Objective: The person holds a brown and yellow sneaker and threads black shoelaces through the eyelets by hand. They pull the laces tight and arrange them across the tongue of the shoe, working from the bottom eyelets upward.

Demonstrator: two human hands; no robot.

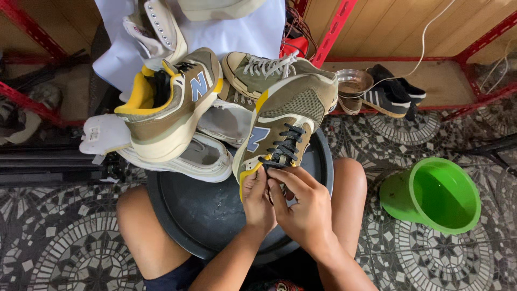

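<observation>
Both your hands sit at the tongue end of the olive/tan sneaker [283,126], w/ black laces [285,145], which rests toe-away over the dark round basin [204,210] between your knees. Left hand [257,202] pinches the yellow collar edge, grip narrow. Right hand [304,207] is closed on the lace ends, fingers bunched tight. Matching sneaker [172,102] lies just left, atop white shoes [204,159]. Green plastic bowl [444,194] sits well apart on the tile floor [70,242], right side.

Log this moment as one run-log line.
left hand: on black laces | right hand: pinching black laces | olive sneaker: on black tub | green basin: floor
</observation>
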